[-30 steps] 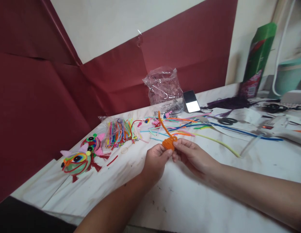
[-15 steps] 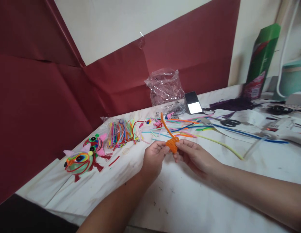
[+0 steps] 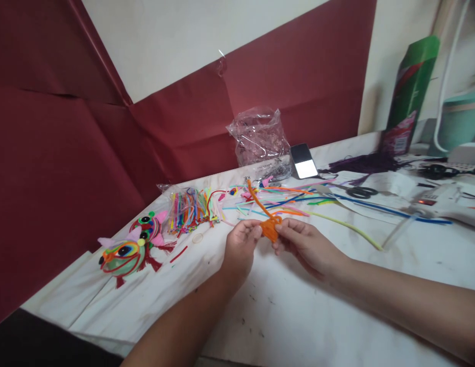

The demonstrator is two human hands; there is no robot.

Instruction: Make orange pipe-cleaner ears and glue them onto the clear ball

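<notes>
An orange pipe cleaner (image 3: pixel 269 229), bent into a compact coiled piece with one long end sticking up and to the left, is held above the table between both hands. My left hand (image 3: pixel 242 244) pinches its left edge between thumb and fingers. On the opposite edge my right hand (image 3: pixel 302 242) grips it, thumb on top and fingers curled beneath. Behind the hands lie loose pipe cleaners, among them a yellow-green one (image 3: pixel 348 229) and a long blue one (image 3: pixel 390 210).
Two colourful animal-shaped crafts (image 3: pixel 124 255) with red tassels stand at left, near a bundle of pipe cleaners (image 3: pixel 189 209). Behind are a clear plastic bag (image 3: pixel 258 135) and a phone (image 3: pixel 304 162). Scissors (image 3: pixel 361 192), a white glue gun (image 3: pixel 438 204) and a green bottle (image 3: pixel 411 97) are at right.
The orange piece has turned slightly in my fingers, its free end leaning further left. Both hands keep their hold, and the whole view has shifted a little.
</notes>
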